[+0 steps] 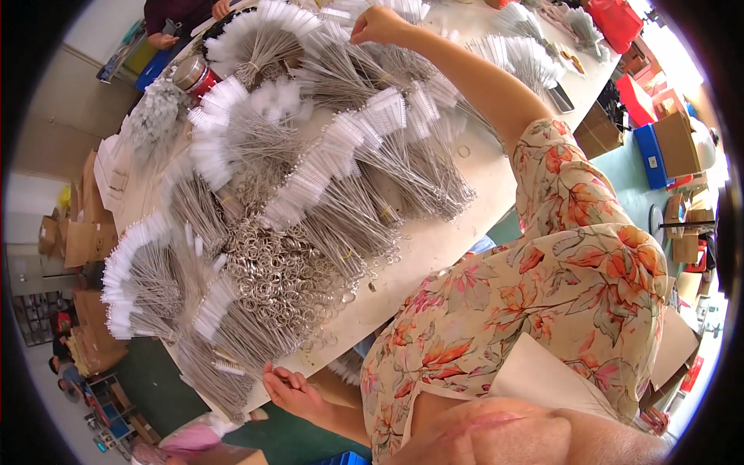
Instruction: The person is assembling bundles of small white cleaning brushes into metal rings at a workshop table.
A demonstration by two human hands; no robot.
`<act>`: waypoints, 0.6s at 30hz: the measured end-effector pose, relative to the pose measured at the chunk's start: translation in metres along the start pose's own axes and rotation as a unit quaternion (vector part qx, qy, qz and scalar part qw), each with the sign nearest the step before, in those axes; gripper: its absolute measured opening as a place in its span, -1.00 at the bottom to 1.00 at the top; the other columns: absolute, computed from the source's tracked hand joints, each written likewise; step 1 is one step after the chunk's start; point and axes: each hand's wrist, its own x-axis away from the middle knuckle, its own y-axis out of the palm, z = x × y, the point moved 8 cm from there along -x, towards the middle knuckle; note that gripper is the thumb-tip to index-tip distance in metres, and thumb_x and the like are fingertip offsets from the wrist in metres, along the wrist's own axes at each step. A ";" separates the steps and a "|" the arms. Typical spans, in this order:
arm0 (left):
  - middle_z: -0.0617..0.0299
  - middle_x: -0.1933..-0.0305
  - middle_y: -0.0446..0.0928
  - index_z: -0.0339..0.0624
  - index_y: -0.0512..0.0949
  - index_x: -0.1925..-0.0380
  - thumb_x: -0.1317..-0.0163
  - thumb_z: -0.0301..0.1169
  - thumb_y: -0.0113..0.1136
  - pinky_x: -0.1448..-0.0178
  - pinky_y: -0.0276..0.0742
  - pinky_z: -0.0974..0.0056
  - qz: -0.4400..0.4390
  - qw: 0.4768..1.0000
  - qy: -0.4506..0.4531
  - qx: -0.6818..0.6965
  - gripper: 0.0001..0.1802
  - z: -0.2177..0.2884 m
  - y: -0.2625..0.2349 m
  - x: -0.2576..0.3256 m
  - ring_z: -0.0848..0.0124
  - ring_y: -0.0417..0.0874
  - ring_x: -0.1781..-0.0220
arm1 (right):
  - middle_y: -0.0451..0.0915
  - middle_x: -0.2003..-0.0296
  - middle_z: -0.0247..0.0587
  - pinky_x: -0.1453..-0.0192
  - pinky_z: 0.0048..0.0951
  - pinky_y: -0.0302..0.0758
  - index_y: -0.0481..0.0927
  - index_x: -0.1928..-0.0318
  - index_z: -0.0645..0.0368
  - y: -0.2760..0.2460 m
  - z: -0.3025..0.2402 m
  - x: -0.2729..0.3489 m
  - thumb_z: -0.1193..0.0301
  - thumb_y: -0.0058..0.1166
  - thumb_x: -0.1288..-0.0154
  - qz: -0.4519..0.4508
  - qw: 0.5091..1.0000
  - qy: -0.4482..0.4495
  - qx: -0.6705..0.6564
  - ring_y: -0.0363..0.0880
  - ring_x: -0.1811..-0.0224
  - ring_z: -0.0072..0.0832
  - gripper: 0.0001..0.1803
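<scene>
- A person in a floral blouse leans across a long white bench (453, 240) heaped with bundles of thin wire brushes, each with a white bristle tip.
- The right hand (377, 25) is stretched far out, fingers curled down and pinched together on the bristle ends of a brush bundle (387, 70) lying directly beneath its fingertips; exactly what it grips cannot be told.
- That bundle's long axis runs from the hand back toward the person's body, white tips at the hand, wire stems and loop ends fanning out nearer the bench edge.
- The left hand (291, 391) sits low at the near edge of the bench, fingers loosely curled and close together, apparently holding nothing, though the palm side is partly hidden.
- Just beyond the left hand's fingertips lies another sheaf of brushes (232, 349), stems pointing at the hand; a pile of metal rings (275, 275) lies farther out from it.
- The right hand is the one on the reached-for bundle; the left is well apart from it, separated by the full spread of brushes.
- Another person's hands (164, 39) show beyond the far end of the bench, past a red tin (194, 76).
</scene>
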 end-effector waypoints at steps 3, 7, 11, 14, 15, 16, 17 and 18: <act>0.35 0.58 0.29 -0.34 0.42 0.13 -0.34 -0.27 -0.05 0.71 0.01 0.61 0.001 1.000 -0.006 0.019 -0.68 -0.004 -0.002 -0.004 0.70 0.09 0.71 | 0.65 0.44 -0.31 0.26 -0.39 0.53 0.69 0.37 0.00 0.018 0.001 0.002 0.14 0.30 0.19 -0.057 0.997 0.047 -0.018 0.61 0.40 -0.40 -0.68; 0.35 0.58 0.28 -0.35 0.42 0.14 -0.33 -0.29 -0.06 0.70 -0.01 0.61 -0.004 1.000 -0.018 0.005 -0.70 -0.005 -0.002 0.006 0.70 0.08 0.71 | 0.65 0.41 -0.30 0.22 -0.35 0.53 0.68 0.39 -0.08 0.035 0.004 -0.009 0.19 0.26 0.17 -0.015 0.999 0.016 0.047 0.61 0.33 -0.37 -0.75; 0.36 0.58 0.28 -0.35 0.42 0.14 -0.33 -0.32 -0.06 0.69 -0.02 0.60 0.008 0.999 -0.026 -0.021 -0.72 -0.008 -0.006 0.011 0.70 0.08 0.71 | 0.64 0.40 -0.29 0.20 -0.33 0.53 0.68 0.39 -0.10 0.033 0.004 -0.007 0.18 0.22 0.15 -0.003 0.998 0.041 0.056 0.61 0.30 -0.34 -0.76; 0.35 0.55 0.33 -0.33 0.42 0.12 -0.33 -0.32 -0.05 0.71 0.00 0.61 -0.006 0.999 -0.023 -0.021 -0.71 -0.008 -0.012 0.011 0.72 0.11 0.71 | 0.64 0.39 -0.29 0.19 -0.34 0.53 0.68 0.39 -0.09 0.018 -0.005 -0.003 0.13 0.18 0.13 0.039 0.996 0.042 0.065 0.60 0.29 -0.33 -0.74; 0.35 0.52 0.38 -0.32 0.41 0.09 -0.33 -0.32 -0.04 0.73 0.02 0.62 -0.019 0.999 -0.019 -0.020 -0.71 -0.007 -0.013 0.011 0.73 0.15 0.71 | 0.64 0.40 -0.26 0.21 -0.33 0.53 0.67 0.40 -0.07 0.016 -0.008 -0.004 0.14 0.19 0.12 0.047 0.997 0.023 0.050 0.60 0.31 -0.33 -0.75; 0.35 0.52 0.38 -0.32 0.41 0.09 -0.33 -0.32 -0.04 0.73 0.02 0.62 -0.021 0.999 -0.019 -0.020 -0.71 -0.007 -0.012 0.009 0.73 0.15 0.71 | 0.64 0.41 -0.24 0.22 -0.32 0.52 0.67 0.41 -0.04 0.013 -0.009 -0.005 0.15 0.19 0.11 0.056 0.998 0.006 0.037 0.60 0.33 -0.32 -0.75; 0.35 0.51 0.38 -0.32 0.41 0.09 -0.33 -0.31 -0.05 0.73 0.03 0.62 -0.018 0.999 -0.021 -0.019 -0.70 -0.008 -0.011 0.007 0.73 0.15 0.71 | 0.63 0.42 -0.21 0.23 -0.32 0.52 0.67 0.42 -0.02 0.011 -0.009 -0.005 0.16 0.19 0.10 0.064 0.998 -0.011 0.023 0.60 0.34 -0.31 -0.76; 0.35 0.51 0.38 -0.32 0.40 0.08 -0.33 -0.31 -0.05 0.73 0.03 0.62 -0.015 0.999 -0.022 -0.019 -0.70 -0.008 -0.010 0.006 0.73 0.15 0.71 | 0.63 0.43 -0.19 0.24 -0.31 0.51 0.67 0.43 0.00 0.008 -0.010 -0.006 0.16 0.19 0.09 0.072 0.997 -0.029 0.010 0.60 0.36 -0.31 -0.76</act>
